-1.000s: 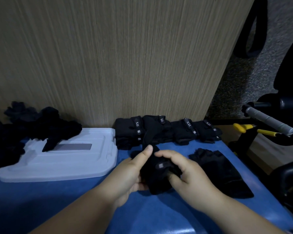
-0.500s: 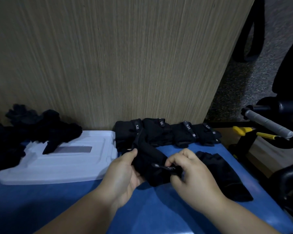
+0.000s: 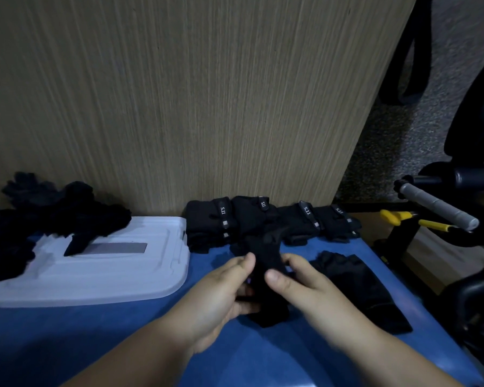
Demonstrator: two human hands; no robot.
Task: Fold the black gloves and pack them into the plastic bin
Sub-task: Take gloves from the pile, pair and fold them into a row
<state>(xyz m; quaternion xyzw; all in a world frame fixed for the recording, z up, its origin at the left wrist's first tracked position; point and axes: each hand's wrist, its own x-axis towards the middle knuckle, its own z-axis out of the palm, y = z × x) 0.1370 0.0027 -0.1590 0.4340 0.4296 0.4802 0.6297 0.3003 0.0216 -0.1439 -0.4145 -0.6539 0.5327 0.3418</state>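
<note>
A black glove (image 3: 266, 263) is held upright over the blue table between both hands. My left hand (image 3: 224, 291) grips its left side, thumb on the front. My right hand (image 3: 299, 283) pinches its right side with thumb and fingers. Another black glove (image 3: 361, 289) lies flat on the table just right of my right hand. A row of folded black gloves (image 3: 266, 219) with small labels lines the wall behind. Loose black gloves (image 3: 48, 213) are piled at the far left. The bin itself is not in view; only its white lid (image 3: 95, 272) shows.
The white lid lies on the blue table (image 3: 67, 344) at the left, with one glove draped on it. A wooden panel (image 3: 179, 93) rises directly behind. Right of the table edge stand a grey-handled bar (image 3: 436, 205), yellow-handled tools (image 3: 414, 219) and a black chair.
The glove went from bunched low on the table to lifted and stretched upright. Both hands shifted their hold to its two sides, closer together.
</note>
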